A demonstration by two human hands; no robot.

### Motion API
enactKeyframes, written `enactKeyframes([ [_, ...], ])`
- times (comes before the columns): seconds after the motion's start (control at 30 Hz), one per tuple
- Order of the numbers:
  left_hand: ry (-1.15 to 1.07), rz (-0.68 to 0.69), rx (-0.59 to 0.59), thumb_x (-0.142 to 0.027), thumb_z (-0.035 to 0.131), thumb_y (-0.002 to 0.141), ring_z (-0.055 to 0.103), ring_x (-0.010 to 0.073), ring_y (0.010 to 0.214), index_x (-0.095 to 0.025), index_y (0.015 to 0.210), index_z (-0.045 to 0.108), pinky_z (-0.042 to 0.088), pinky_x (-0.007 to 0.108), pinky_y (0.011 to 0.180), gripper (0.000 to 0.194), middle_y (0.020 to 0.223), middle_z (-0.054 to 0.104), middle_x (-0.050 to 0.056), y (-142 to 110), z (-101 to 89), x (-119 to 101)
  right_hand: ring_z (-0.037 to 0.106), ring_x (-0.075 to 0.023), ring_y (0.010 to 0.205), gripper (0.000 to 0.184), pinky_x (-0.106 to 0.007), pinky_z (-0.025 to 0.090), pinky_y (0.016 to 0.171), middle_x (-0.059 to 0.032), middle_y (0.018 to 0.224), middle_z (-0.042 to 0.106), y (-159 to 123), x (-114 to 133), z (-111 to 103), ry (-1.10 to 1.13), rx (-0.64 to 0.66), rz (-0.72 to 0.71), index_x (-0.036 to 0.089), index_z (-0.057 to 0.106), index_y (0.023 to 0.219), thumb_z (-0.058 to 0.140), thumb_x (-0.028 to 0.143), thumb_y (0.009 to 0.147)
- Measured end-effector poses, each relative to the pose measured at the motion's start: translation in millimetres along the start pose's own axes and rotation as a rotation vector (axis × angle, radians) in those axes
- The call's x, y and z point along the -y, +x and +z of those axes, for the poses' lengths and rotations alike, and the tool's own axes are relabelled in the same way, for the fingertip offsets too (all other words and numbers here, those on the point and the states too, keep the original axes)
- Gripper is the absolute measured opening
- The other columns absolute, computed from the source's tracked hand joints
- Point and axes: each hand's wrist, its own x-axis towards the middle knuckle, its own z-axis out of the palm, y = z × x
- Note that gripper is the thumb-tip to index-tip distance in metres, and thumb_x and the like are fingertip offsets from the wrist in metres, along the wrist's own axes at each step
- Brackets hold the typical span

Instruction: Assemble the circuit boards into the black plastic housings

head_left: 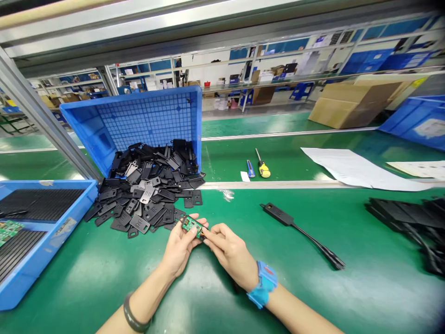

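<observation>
My left hand [180,246] holds a small green circuit board [192,226] with its thumb on top and the fingers beneath. Coloured wires show at the board's right end. There my right hand [227,250] pinches with thumb and forefinger at the wires; a black part under the board is mostly hidden. On the right wrist sits a blue band [263,284]. Just beyond my left hand lies a heap of flat black plastic covers [153,211], spilling from a tipped blue crate [153,116]. To the right rests a black cased unit with cable [278,214].
At left stands a blue tray [66,222] with black strips and green boards. Ahead lie a utility knife [251,169], a yellow screwdriver [264,169] and white paper sheets [354,167]. Black cabled units [399,222] are stacked at right. A metal post [52,111] rises at left.
</observation>
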Motion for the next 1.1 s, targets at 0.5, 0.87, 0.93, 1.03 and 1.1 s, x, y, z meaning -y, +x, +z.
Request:
enactKeyframes([
  [0.5, 0.185, 0.134, -0.199, -0.035, 0.064, 0.081, 0.067, 0.0212, 0.084, -0.016, 0.103, 0.049, 0.051, 0.03, 0.074, 0.033, 0.09, 0.07, 0.009, 0.1, 1.3, 6.9, 0.051, -0.0095, 0.041, 0.02, -0.019, 0.037, 0.038, 0.0058, 0.061, 0.052, 2.5, 7.2, 10.9, 0.499, 0.215, 0.586, 0.02, 0.049, 0.084, 0.064, 0.033, 0.079],
  [0.87, 0.111, 0.091, -0.13, -0.036, 0.064, 0.082, 0.066, 0.0247, 0.094, -0.018, 0.107, 0.045, 0.052, 0.036, 0.08, 0.036, 0.1, 0.069, 0.012, -0.1, 0.3, 9.0, 0.038, -0.0082, 0.044, 0.034, -0.021, 0.028, 0.043, -0.0001, 0.051, 0.055, 7.8, -1.6, 8.8, 0.63, 0.215, 0.645, 0.014, 0.061, 0.058, 0.063, 0.043, 0.076],
  [0.93, 0.082, 0.083, -0.122, -0.036, 0.064, 0.082, 0.066, 0.0249, 0.094, -0.018, 0.107, 0.045, 0.053, 0.036, 0.079, 0.036, 0.1, 0.069, 0.012, -0.7, 0.5, 7.9, 0.039, -0.0084, 0.044, 0.036, -0.021, 0.029, 0.044, -0.002, 0.053, 0.059, 8.5, -3.2, 8.7, 0.662, 0.253, 0.674, 0.013, 0.065, 0.06, 0.063, 0.046, 0.075],
  [1.03, 0.09, 0.091, -0.119, -0.036, 0.064, 0.082, 0.066, 0.0254, 0.094, -0.018, 0.107, 0.045, 0.053, 0.036, 0.077, 0.035, 0.1, 0.069, 0.012, -2.6, 1.1, 7.4, 0.039, -0.0085, 0.043, 0.037, -0.021, 0.029, 0.043, -0.0025, 0.053, 0.06, 9.5, -4.3, 7.9, 0.687, 0.288, 0.703, 0.013, 0.069, 0.067, 0.063, 0.049, 0.074],
  [1.1, 0.122, 0.113, -0.13, -0.036, 0.063, 0.083, 0.066, 0.0252, 0.094, -0.018, 0.106, 0.045, 0.053, 0.036, 0.078, 0.034, 0.1, 0.069, 0.012, -4.1, 1.8, 8.6, 0.039, -0.0082, 0.042, 0.037, -0.021, 0.028, 0.042, -0.0021, 0.052, 0.059, 9.9, -4.6, 8.4, 0.655, 0.265, 0.703, 0.013, 0.068, 0.066, 0.063, 0.048, 0.074],
])
